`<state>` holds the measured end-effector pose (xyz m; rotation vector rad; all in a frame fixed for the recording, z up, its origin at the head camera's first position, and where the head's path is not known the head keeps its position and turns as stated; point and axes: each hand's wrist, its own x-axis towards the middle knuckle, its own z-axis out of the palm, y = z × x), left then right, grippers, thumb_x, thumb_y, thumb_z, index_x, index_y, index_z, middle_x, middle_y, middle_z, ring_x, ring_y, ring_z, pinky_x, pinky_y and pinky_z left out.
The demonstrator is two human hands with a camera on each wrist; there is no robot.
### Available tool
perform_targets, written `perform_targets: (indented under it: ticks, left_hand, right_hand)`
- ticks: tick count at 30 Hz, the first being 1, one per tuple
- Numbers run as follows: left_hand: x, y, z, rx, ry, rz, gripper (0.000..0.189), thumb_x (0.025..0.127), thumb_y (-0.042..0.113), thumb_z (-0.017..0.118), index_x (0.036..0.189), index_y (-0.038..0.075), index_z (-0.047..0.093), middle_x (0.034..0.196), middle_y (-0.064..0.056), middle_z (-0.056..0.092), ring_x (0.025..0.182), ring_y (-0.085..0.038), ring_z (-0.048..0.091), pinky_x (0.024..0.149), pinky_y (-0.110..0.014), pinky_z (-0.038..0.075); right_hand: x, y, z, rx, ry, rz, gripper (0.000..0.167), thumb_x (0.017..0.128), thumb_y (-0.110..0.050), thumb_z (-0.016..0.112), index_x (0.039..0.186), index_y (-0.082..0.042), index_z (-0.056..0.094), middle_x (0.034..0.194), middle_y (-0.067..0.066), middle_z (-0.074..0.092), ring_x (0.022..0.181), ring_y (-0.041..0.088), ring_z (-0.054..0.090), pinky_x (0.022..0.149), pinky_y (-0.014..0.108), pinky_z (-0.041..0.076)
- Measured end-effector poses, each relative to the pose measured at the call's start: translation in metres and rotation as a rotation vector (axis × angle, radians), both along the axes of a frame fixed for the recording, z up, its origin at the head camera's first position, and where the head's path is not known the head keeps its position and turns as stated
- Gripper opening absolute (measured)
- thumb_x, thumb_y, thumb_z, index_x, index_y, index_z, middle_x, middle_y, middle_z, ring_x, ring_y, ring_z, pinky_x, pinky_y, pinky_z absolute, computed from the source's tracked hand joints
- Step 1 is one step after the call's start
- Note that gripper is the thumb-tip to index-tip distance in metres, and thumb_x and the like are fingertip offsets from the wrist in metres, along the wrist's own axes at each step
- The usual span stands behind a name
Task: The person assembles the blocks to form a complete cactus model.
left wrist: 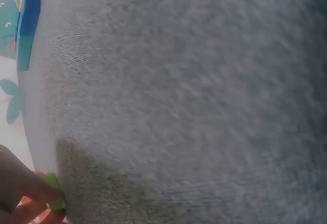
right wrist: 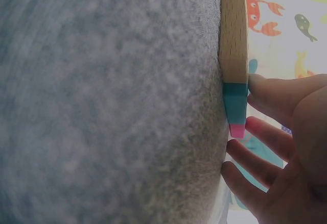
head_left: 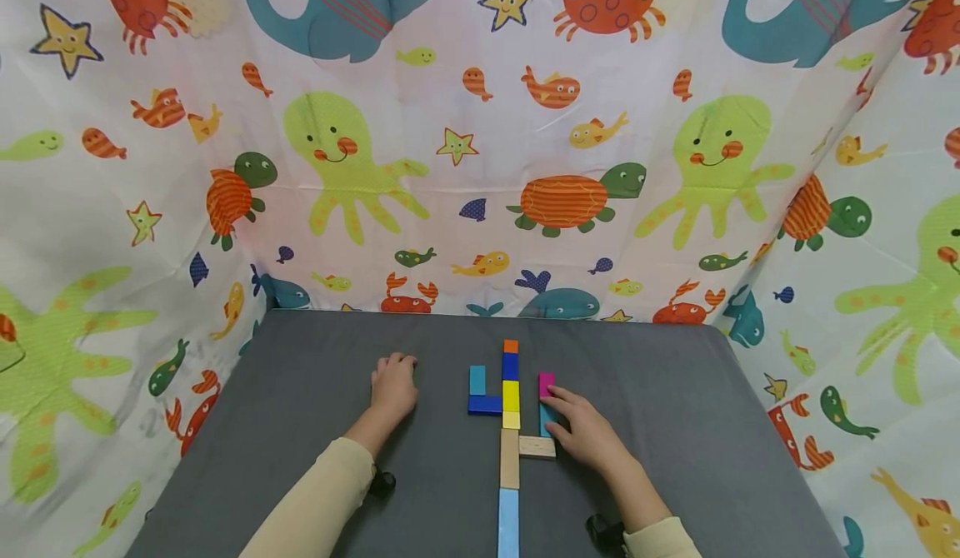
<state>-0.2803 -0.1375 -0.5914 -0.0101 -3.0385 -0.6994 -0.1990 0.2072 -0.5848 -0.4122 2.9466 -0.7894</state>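
My left hand [head_left: 395, 387] rests on the left of the grey table; in the left wrist view its fingers pinch a small green block [left wrist: 54, 192], which the head view hides. To the right, my right hand [head_left: 588, 433] lies with fairly straight fingers over a magenta block [head_left: 546, 383] and a teal block [head_left: 545, 418] set end to end. In the right wrist view, its thumb and forefinger touch or nearly touch the teal block [right wrist: 235, 103] and the pink end [right wrist: 237, 130]. A plain wooden block [head_left: 537, 447] joins this branch to the central column.
The column runs from an orange block [head_left: 511, 346] through dark blue [head_left: 510, 366], yellow [head_left: 511, 395] and wooden [head_left: 509, 458] blocks to a light blue one [head_left: 508, 520]. On its left, a blue block [head_left: 484, 406] meets an upright teal block [head_left: 477, 380]. A sea-animal cloth [head_left: 480, 283] hangs behind.
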Motion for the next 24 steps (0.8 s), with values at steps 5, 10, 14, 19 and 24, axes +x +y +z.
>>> perform_targets:
  ticks: [5, 10, 14, 19, 24]
  left_hand:
    - [-0.002, 0.001, 0.002, 0.015, 0.003, 0.008, 0.046, 0.082, -0.006, 0.071, 0.127, 0.003, 0.068, 0.128, -0.021, 0.060, 0.119, -0.042, 0.053, 0.099, -0.053, 0.046]
    - [-0.005, 0.007, 0.007, 0.076, 0.017, 0.000, 0.041, 0.085, -0.007, 0.063, 0.125, 0.002, 0.069, 0.124, -0.020, 0.064, 0.116, -0.039, 0.058, 0.098, -0.050, 0.048]
    - [-0.006, 0.014, 0.012, 0.122, 0.030, -0.007, 0.038, 0.089, -0.001, 0.066, 0.126, 0.004, 0.069, 0.125, -0.018, 0.063, 0.116, -0.037, 0.059, 0.098, -0.050, 0.049]
    - [-0.009, 0.026, 0.014, 0.125, 0.030, -0.006, 0.038, 0.091, 0.005, 0.070, 0.129, 0.007, 0.068, 0.126, -0.015, 0.063, 0.115, -0.034, 0.061, 0.099, -0.049, 0.050]
    - [-0.017, 0.040, 0.014, 0.153, 0.010, -0.023, 0.039, 0.095, 0.009, 0.068, 0.133, 0.008, 0.065, 0.129, -0.013, 0.063, 0.114, -0.030, 0.062, 0.099, -0.047, 0.051]
  right_hand:
    - [0.000, 0.000, -0.002, -0.004, -0.003, -0.002, 0.050, 0.096, -0.024, 0.071, 0.143, -0.013, 0.059, 0.156, 0.007, 0.046, 0.142, 0.034, 0.044, 0.112, 0.056, 0.039]
    - [0.001, 0.000, -0.002, -0.003, 0.001, 0.000, 0.049, 0.095, -0.024, 0.071, 0.142, -0.014, 0.060, 0.155, 0.007, 0.047, 0.141, 0.035, 0.045, 0.111, 0.056, 0.039]
    - [0.001, 0.000, -0.002, -0.002, -0.001, 0.002, 0.049, 0.095, -0.024, 0.071, 0.142, -0.015, 0.060, 0.155, 0.007, 0.047, 0.141, 0.034, 0.045, 0.112, 0.056, 0.039]
    - [0.001, 0.000, -0.003, -0.004, 0.012, 0.009, 0.048, 0.095, -0.022, 0.071, 0.142, -0.013, 0.060, 0.155, 0.008, 0.047, 0.141, 0.035, 0.045, 0.111, 0.056, 0.039]
    - [0.000, 0.000, -0.004, -0.005, 0.013, 0.003, 0.048, 0.096, -0.022, 0.071, 0.142, -0.012, 0.060, 0.156, 0.008, 0.047, 0.141, 0.035, 0.045, 0.112, 0.056, 0.039]
